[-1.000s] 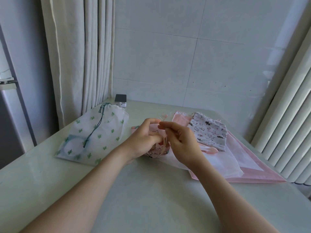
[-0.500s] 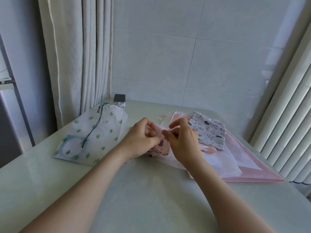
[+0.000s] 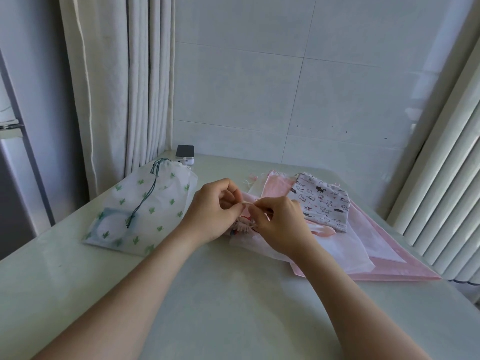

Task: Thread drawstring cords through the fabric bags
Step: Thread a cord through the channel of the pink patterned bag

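The left hand (image 3: pixel 213 211) and right hand (image 3: pixel 280 224) have drawn closer and now each pinch the pale cord (image 3: pixel 248 203) just above the bunched pink bag (image 3: pixel 242 226) at mid-table (image 3: pixel 207 294), so threading seems underway

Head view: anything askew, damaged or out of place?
Nothing stands out. The left hand and right hand pinch a cord over a bunched pink bag; the cactus-print bag and the cat-print bag lie flat, intact.

White bag (image 3: pixel 145 209) with green cacti, cat-print bag (image 3: pixel 322 203), pink bags (image 3: pixel 405 266)
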### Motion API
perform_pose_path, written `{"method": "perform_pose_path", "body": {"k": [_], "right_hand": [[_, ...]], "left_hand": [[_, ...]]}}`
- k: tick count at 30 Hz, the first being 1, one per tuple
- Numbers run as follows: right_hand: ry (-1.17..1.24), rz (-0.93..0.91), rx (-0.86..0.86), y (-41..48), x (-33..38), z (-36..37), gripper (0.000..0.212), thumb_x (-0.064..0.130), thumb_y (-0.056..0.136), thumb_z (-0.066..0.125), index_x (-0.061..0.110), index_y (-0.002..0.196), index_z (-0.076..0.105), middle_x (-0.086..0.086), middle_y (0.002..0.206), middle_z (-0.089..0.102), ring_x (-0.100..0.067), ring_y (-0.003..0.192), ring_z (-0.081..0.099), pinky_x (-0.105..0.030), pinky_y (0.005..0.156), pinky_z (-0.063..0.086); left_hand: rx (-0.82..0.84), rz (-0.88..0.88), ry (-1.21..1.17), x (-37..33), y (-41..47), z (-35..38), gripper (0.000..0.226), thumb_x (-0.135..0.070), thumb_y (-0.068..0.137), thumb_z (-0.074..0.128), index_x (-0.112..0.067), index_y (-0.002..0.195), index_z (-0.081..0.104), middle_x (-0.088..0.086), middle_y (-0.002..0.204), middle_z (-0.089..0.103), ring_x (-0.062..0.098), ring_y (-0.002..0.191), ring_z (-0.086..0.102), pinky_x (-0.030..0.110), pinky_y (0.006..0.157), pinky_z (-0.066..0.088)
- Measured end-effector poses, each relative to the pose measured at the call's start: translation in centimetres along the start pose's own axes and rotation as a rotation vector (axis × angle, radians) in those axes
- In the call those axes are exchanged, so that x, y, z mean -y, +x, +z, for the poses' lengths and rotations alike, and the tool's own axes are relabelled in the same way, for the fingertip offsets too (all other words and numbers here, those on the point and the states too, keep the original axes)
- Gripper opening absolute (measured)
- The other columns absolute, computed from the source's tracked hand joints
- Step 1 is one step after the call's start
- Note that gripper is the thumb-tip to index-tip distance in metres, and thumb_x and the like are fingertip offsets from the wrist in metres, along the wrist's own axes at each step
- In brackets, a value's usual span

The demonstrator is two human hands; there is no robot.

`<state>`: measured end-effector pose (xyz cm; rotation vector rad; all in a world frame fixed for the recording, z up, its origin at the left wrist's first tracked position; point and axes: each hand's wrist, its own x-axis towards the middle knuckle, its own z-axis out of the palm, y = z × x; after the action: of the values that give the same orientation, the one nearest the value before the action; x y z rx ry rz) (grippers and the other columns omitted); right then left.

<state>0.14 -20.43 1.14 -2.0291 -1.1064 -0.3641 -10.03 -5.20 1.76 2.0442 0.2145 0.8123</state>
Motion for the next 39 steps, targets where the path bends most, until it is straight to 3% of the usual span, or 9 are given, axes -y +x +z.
{"method": "perform_pose_path", "body": {"k": [6,10,14,18,22,26,33,36,39], "right_hand": [[0.389,0.24,0.086,0.2,0.9,-0.4,0.021,0.018,0.1,0.065,0.015,0.088,0.082,-0.008,0.079,0.077,-0.025,0.074,0.07,-0.032,0.071,0.053],[0.662,0.328,0.074,-0.1,1.4,-0.8,0.021,0.014,0.103,0.062,0.006,0.097,0.081,0.003,0.071,0.074,-0.001,0.062,0.063,-0.011,0.062,0.046],[0.813,0.363,0.031,0.0,1.4,-1.1,0.022,0.014,0.104,0.061,0.003,0.104,0.079,-0.001,0.074,0.075,-0.006,0.063,0.067,-0.019,0.065,0.052],[0.685,0.321,0.013,-0.1,1.3,-1.0,0.02,0.016,0.104,0.062,0.007,0.105,0.08,0.007,0.067,0.072,-0.001,0.059,0.062,-0.013,0.06,0.046],[0.595,0.285,0.024,-0.1,1.0,-0.9,0.02,0.027,0.102,0.066,0.017,0.098,0.082,0.003,0.065,0.057,-0.009,0.061,0.046,-0.017,0.06,0.039],[0.457,0.208,0.055,0.0,0.9,-0.7,0.052,0.04,0.107,0.056,0.0,0.076,0.068,0.001,0.059,0.038,-0.012,0.057,0.034,-0.03,0.057,0.03],[0.207,0.066,-0.011,0.1,0.3,-0.2,0.018,0.033,0.1,0.067,0.026,0.088,0.078,0.005,0.069,0.073,-0.015,0.07,0.068,-0.038,0.069,0.056],[0.244,0.045,-0.011,0.2,0.2,0.1,0.015,0.034,0.097,0.07,0.027,0.087,0.078,-0.004,0.062,0.07,-0.031,0.064,0.064,-0.046,0.065,0.055],[0.25,0.049,-0.047,0.2,0.3,0.2,0.016,0.039,0.093,0.071,0.028,0.084,0.078,0.001,0.064,0.072,-0.027,0.065,0.068,-0.044,0.066,0.056]], "left_hand": [[-0.142,0.142,0.284,0.3,-0.3,0.3,0.031,-0.001,0.085,0.07,-0.029,0.081,0.083,-0.015,0.081,0.076,0.004,0.076,0.067,0.002,0.064,0.041],[-0.08,0.138,0.26,-0.1,-0.4,0.5,0.023,-0.016,0.087,0.07,-0.03,0.099,0.083,-0.011,0.097,0.076,0.003,0.08,0.066,0.002,0.072,0.043],[0.123,0.033,0.15,0.0,-0.2,0.9,0.018,-0.048,0.082,0.072,-0.036,0.094,0.079,-0.011,0.112,0.063,0.001,0.1,0.065,0.023,0.093,0.053],[0.021,-0.032,0.054,0.0,0.3,0.8,0.014,-0.036,0.094,0.072,-0.031,0.081,0.074,-0.006,0.111,0.056,0.008,0.094,0.065,0.032,0.087,0.057],[-0.058,-0.172,-0.181,-1.4,0.6,-0.1,0.029,-0.034,0.091,0.045,-0.01,0.074,0.051,0.004,0.085,0.051,0.019,0.08,0.048,0.034,0.073,0.039],[-0.189,-0.258,-0.393,-1.2,0.7,-0.3,0.04,-0.039,0.093,0.049,-0.005,0.079,0.062,0.01,0.072,0.063,0.025,0.071,0.061,0.038,0.069,0.049],[-0.158,-0.243,-0.605,-2.0,0.4,-0.5,0.03,-0.025,0.108,0.054,-0.009,0.084,0.046,0.013,0.075,0.073,0.03,0.065,0.074,0.029,0.047,0.052],[-0.131,-0.238,-0.58,-1.8,0.4,-0.4,0.021,-0.017,0.105,0.05,-0.011,0.087,0.041,0.011,0.065,0.047,0.022,0.044,0.055,0.033,0.049,0.049],[-0.106,-0.078,-0.123,-0.8,0.3,-0.7,0.018,-0.025,0.089,0.059,-0.017,0.091,0.044,0.006,0.059,0.046,0.018,0.045,0.046,0.037,0.052,0.042]]}}
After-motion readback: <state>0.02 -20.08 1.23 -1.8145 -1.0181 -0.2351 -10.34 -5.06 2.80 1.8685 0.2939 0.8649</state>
